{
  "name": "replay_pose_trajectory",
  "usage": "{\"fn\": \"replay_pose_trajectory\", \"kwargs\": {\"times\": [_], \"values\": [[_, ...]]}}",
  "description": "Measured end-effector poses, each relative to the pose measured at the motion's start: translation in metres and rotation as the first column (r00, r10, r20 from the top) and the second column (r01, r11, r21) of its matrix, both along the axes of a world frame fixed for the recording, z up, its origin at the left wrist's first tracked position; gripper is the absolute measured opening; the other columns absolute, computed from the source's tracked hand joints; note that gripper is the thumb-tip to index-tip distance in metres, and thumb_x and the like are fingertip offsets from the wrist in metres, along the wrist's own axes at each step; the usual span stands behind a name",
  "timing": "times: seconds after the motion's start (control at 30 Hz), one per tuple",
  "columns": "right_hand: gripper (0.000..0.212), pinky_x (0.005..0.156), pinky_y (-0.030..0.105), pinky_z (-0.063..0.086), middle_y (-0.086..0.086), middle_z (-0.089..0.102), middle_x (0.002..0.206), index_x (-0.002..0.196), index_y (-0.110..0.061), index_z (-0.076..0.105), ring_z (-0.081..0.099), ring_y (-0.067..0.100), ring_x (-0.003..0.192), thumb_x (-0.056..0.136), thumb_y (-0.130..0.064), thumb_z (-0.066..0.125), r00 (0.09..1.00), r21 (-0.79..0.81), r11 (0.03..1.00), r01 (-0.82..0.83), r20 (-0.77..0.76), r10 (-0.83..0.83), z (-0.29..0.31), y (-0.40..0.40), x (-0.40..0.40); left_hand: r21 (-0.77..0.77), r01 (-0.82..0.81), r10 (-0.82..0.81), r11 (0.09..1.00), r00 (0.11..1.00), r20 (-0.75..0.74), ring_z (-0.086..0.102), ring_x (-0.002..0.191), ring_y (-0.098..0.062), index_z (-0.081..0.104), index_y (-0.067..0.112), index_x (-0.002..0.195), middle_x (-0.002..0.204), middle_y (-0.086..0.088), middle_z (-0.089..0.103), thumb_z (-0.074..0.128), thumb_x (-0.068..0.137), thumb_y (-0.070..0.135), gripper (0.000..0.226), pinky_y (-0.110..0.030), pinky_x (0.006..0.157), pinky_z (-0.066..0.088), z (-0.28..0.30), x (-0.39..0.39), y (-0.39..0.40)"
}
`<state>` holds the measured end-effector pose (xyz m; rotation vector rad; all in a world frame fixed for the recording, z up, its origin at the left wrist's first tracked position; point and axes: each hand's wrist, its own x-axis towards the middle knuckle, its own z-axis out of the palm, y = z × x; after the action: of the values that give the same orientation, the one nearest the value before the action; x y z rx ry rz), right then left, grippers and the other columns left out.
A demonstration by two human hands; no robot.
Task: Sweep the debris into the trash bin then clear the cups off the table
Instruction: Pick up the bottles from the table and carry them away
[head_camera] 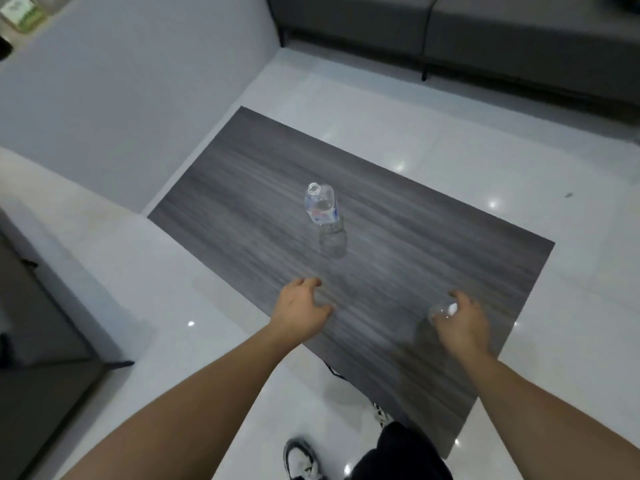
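Note:
A grey wood-grain table fills the middle of the view. An open clear plastic bottle with a blue and red label stands upright near its centre. Over the table's near left edge my left hand hovers with curled, spread fingers and nothing in it. My right hand is near the table's right end, closed around a clear plastic cup whose rim shows left of my fingers. No trash bin or debris is in view.
A grey sofa runs along the far side. A grey wall panel stands left of the table, with a low pale ledge nearer me. My shoe is on the glossy white tiled floor.

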<state>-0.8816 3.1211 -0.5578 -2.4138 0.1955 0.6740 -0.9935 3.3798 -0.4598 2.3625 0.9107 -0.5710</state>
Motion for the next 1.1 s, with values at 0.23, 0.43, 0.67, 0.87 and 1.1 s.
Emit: {"fn": "replay_pose_trajectory", "kwargs": {"times": [0.23,0.43,0.67,0.87,1.1], "values": [[0.061,0.088,0.027,0.045,0.01,0.068,0.121,0.126,-0.013,0.067,0.063,0.028,0.109,0.068,-0.014,0.088,0.995,0.129,0.988,0.082,-0.072,-0.073,-0.019,0.087,0.001,0.01,-0.002,0.002,1.0,0.999,-0.041,0.043,0.13,-0.028,0.047,0.018,0.14,0.142,-0.009,0.044,0.068,0.084,0.041,0.064,-0.032,0.102,0.037,-0.031,0.054,0.094],[0.055,0.093,0.029,0.044,0.006,0.069,0.12,0.117,-0.013,0.071,0.063,0.028,0.11,0.066,-0.016,0.089,0.995,0.102,0.989,0.102,0.011,-0.104,-0.024,0.175,-0.021,-0.002,0.048,-0.047,0.999,0.99,0.13,0.038,0.132,-0.032,0.039,0.014,0.145,0.143,-0.015,0.041,0.082,0.072,0.034,0.087,-0.036,0.109,0.03,-0.068,0.129,0.181],[0.051,0.098,0.044,0.048,0.007,0.07,0.117,0.113,-0.008,0.073,0.064,0.026,0.11,0.066,-0.013,0.091,0.962,0.087,0.973,0.216,0.154,-0.227,-0.035,0.245,-0.037,-0.174,0.235,-0.19,0.956,0.952,0.241,0.024,0.144,-0.026,0.019,0.028,0.153,0.158,-0.006,0.022,0.096,0.046,0.045,0.133,-0.04,0.116,0.025,-0.135,0.21,0.235],[0.053,0.104,0.046,0.044,0.006,0.069,0.121,0.117,-0.012,0.072,0.061,0.026,0.117,0.067,-0.016,0.09,0.912,0.048,0.924,0.379,0.151,-0.382,-0.029,0.25,-0.054,-0.232,0.36,-0.282,0.904,0.908,0.309,0.051,0.123,-0.018,0.043,0.027,0.14,0.136,0.002,0.054,0.092,0.052,0.039,0.102,-0.027,0.098,0.04,-0.164,0.212,0.222],[0.057,0.098,0.024,0.045,-0.002,0.067,0.123,0.125,-0.019,0.068,0.061,0.013,0.113,0.072,-0.021,0.088,0.757,0.095,0.755,0.648,0.024,-0.653,0.003,0.216,-0.092,-0.282,0.61,-0.558,0.74,0.792,0.248,0.057,0.109,-0.022,0.044,0.028,0.133,0.123,0.002,0.061,0.089,0.053,0.039,0.092,-0.023,0.083,0.039,-0.138,0.176,0.145]]}}
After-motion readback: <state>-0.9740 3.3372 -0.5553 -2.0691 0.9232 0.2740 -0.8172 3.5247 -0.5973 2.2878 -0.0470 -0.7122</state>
